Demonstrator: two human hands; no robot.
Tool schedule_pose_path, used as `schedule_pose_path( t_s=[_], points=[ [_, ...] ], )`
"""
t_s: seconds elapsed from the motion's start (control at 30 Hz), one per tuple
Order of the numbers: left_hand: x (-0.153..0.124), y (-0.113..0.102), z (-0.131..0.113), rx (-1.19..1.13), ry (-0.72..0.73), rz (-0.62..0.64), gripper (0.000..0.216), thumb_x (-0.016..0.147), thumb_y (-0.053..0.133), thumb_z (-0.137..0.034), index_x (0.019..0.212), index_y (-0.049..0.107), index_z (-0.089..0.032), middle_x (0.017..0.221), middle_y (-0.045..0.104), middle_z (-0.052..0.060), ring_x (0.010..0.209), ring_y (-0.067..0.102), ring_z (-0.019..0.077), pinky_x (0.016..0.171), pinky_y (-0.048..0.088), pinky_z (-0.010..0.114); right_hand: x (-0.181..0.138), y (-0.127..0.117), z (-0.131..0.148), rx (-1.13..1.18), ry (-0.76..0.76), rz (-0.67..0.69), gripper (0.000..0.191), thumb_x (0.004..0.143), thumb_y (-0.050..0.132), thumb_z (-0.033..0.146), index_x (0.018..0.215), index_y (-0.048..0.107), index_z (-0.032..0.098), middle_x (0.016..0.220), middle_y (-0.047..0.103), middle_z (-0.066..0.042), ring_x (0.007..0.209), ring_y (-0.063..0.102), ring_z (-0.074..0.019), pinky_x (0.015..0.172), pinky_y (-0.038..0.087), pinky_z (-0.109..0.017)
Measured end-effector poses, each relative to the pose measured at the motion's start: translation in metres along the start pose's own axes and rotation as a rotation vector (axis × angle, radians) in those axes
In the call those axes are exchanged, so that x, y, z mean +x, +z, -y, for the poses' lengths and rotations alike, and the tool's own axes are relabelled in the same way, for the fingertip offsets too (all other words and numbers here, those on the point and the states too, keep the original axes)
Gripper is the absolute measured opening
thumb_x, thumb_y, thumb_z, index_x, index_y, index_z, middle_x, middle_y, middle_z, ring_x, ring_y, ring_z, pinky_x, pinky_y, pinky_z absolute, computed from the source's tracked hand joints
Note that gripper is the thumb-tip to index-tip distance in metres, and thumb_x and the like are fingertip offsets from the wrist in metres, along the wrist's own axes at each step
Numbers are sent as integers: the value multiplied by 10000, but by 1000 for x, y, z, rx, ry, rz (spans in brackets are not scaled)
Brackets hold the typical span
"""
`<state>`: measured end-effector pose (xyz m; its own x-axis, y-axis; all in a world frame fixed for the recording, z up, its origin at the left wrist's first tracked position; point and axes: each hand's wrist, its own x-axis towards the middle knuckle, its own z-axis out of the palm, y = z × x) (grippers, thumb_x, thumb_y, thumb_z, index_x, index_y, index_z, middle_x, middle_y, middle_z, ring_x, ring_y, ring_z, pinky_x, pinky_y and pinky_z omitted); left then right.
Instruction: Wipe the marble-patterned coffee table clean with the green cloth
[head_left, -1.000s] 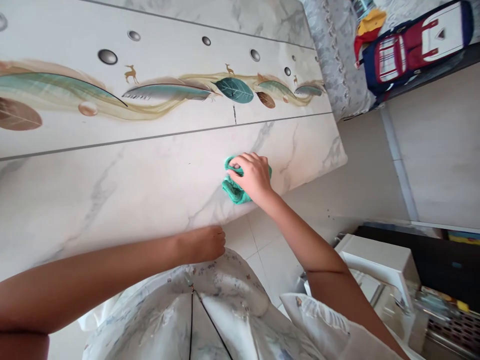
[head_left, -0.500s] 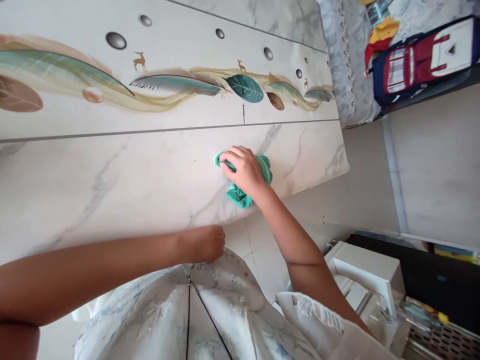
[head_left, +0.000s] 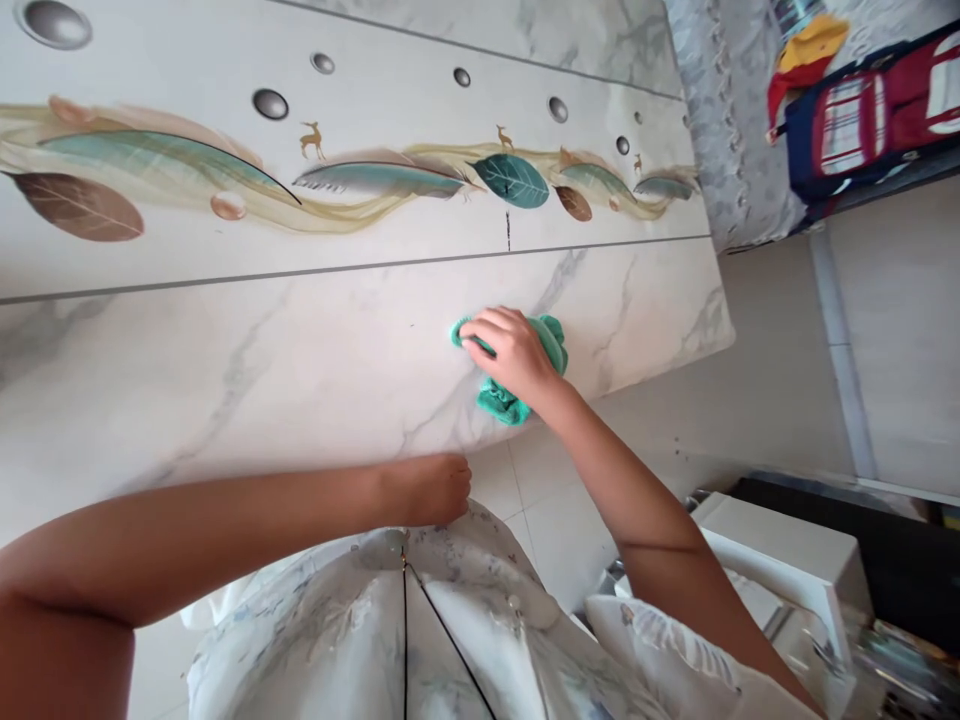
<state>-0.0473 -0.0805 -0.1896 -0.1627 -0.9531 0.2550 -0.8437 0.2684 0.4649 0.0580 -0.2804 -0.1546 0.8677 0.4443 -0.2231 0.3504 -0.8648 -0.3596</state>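
Note:
A crumpled green cloth [head_left: 504, 402] lies on the white marble-patterned tabletop [head_left: 345, 350], close to its near edge. My right hand [head_left: 514, 350] is pressed down over the cloth with fingers curled round it, so the cloth's middle is hidden. Green folds stick out past the fingertips, to the right of the hand and below it. Against the near edge of the table rests my left hand [head_left: 439, 488], closed in a fist in front of my body. Its fingers are folded under, and whatever they might hold is out of sight.
A printed band of feathers and leaves [head_left: 510, 182] runs along the tabletop. Beyond its right end, a navy and red backpack [head_left: 855, 130] sits on a grey patterned cover [head_left: 746, 150]. A white box-like unit [head_left: 780, 540] stands low on the right, above the tiled floor.
The view has swung slightly left, so everything appears shifted to the right. My right hand stays on the cloth at nearly the same spot; the left fist keeps its place.

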Motion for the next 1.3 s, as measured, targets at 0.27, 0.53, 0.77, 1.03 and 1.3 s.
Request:
schedule_pose_path(
  t_s=[0.27, 0.53, 0.77, 1.03, 1.3],
  points=[
    [-2, -15, 1, 33, 8, 68, 143, 837, 710, -103, 754, 646, -201, 712, 624, 23, 707, 546, 185, 681, 398, 329, -4, 0, -1, -9, 72, 12, 231, 1008, 449, 199, 928, 664, 222, 945, 654, -65, 908, 562, -213, 867, 420, -357],
    [-6, -17, 1, 93, 13, 25, 171, 819, 748, -138, 723, 612, -178, 685, 571, 26, 698, 529, 188, 661, 368, 331, -9, 2, -1, -4, 122, 12, 218, 996, 455, 178, 935, 660, 221, 945, 646, -69, 911, 563, -220, 867, 419, -360],
    [0, -11, 2, 145, 5, 6, 164, 854, 679, -99, 728, 607, -173, 672, 550, 29, 681, 517, 187, 625, 331, 330, -21, -5, 3, 43, 134, 22, 224, 977, 462, 161, 965, 679, 217, 967, 659, -73, 927, 566, -223, 881, 423, -372],
    [2, -46, -13, 370, -77, 17, 129, 899, 597, -102, 805, 642, -178, 768, 579, 58, 739, 517, 204, 665, 345, 345, -91, -9, 2, -140, 192, -134, 308, 871, 705, 398, 1165, 745, 313, 1347, 581, -84, 1258, 438, -343, 1025, 385, -497],
    [-75, -83, -69, 472, -644, -57, 276, 910, 580, -30, 1132, 680, -161, 1008, 695, 67, 945, 584, 235, 820, 394, 382, 46, 28, 23, -72, 330, -299, 334, 982, 511, 258, 1269, 679, 233, 1160, 642, -119, 1041, 540, -268, 937, 431, -413]
  ],
)
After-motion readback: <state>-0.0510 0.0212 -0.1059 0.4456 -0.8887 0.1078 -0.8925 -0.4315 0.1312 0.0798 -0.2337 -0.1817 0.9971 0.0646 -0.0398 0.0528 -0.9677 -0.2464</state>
